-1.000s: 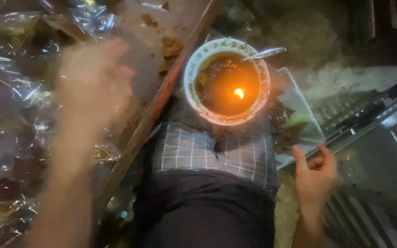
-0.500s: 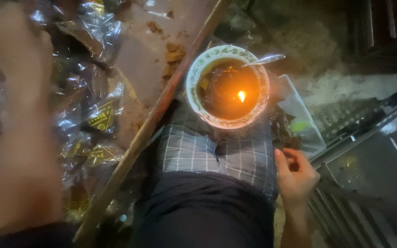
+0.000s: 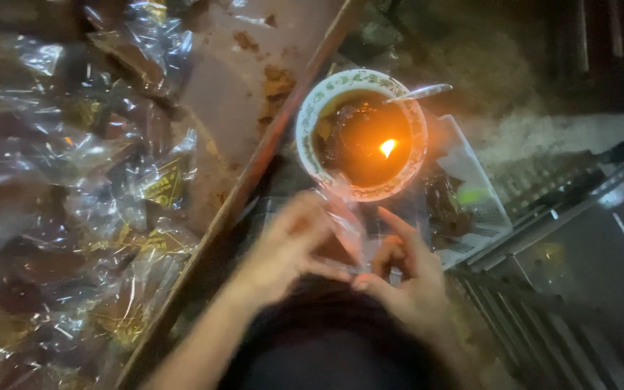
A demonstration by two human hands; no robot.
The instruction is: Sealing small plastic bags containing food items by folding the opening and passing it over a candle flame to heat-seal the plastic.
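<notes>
Both hands meet low in the middle of the view, over the person's lap. The left hand (image 3: 287,249) has come back from the far left, where it was raised over the heap of wrappers a second ago. Its fingers are now curled and pinching one edge of a small clear plastic bag (image 3: 347,230). The right hand (image 3: 406,278) has left its place by the metal rack on its outer side. It pinches the bag's other edge between thumb and bent fingers, with the forefinger lifted. So the bag is now held between the two hands, just in front of the fingertips.

Just beyond the hands sits a patterned bowl (image 3: 361,133) of dark liquid with a bright glint, a spoon (image 3: 420,92) resting on its far rim. To the left hand's outer side a wooden edge runs diagonally, bounding a tray piled with crinkled clear wrappers (image 3: 88,195).
</notes>
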